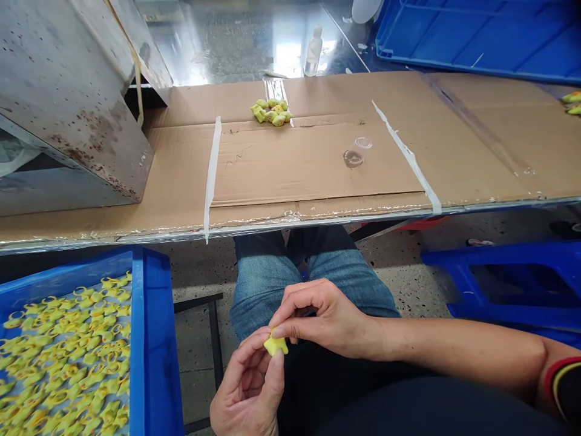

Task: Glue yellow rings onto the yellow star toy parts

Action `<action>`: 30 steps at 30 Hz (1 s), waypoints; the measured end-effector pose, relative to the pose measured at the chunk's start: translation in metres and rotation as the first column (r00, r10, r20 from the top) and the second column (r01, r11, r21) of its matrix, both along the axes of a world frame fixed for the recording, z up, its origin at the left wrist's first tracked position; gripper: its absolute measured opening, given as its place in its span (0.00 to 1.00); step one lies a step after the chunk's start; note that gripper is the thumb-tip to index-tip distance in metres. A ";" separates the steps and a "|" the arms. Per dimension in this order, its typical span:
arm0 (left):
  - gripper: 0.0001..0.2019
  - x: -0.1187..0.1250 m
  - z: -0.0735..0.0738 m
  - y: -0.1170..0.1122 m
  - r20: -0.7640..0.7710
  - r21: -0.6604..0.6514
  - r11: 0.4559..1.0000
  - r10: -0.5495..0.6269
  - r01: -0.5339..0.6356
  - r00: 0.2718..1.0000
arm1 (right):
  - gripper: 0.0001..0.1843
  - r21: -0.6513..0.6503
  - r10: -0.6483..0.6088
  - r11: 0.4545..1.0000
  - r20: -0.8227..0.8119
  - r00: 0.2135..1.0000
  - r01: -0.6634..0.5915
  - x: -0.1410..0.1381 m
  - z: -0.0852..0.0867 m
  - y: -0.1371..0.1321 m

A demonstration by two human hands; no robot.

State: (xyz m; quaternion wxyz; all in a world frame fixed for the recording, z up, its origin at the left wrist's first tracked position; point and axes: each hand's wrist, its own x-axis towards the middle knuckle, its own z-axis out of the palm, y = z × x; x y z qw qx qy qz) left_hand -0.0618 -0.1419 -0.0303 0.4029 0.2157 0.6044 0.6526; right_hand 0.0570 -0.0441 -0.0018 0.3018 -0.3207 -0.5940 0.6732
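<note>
Over my lap, my left hand (pixel 249 387) and my right hand (pixel 320 318) meet on one small yellow plastic piece (pixel 275 345). The left thumb and fingers pinch it from below. My right fingertips press on its top edge. At my lower left a blue crate (pixel 152 339) holds several more yellow pieces (pixel 68 363) of the same kind. A small heap of yellow-green pieces (pixel 272 111) lies on the cardboard-covered table (pixel 318 163) in front of me.
A rusty metal machine housing (pixel 68 103) stands on the table's left end. A small clear bottle (pixel 313 51) stands beyond the cardboard. Blue crates sit at the top right (pixel 481 33) and on the floor at the right (pixel 503 281). More yellow pieces (pixel 572 103) lie at the table's far right.
</note>
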 end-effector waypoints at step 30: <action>0.11 -0.026 -0.030 0.001 0.756 0.212 0.935 -0.342 0.286 0.558 | 0.14 -0.028 0.034 0.999 -0.056 0.998 -0.036 0.000 -0.002 -0.002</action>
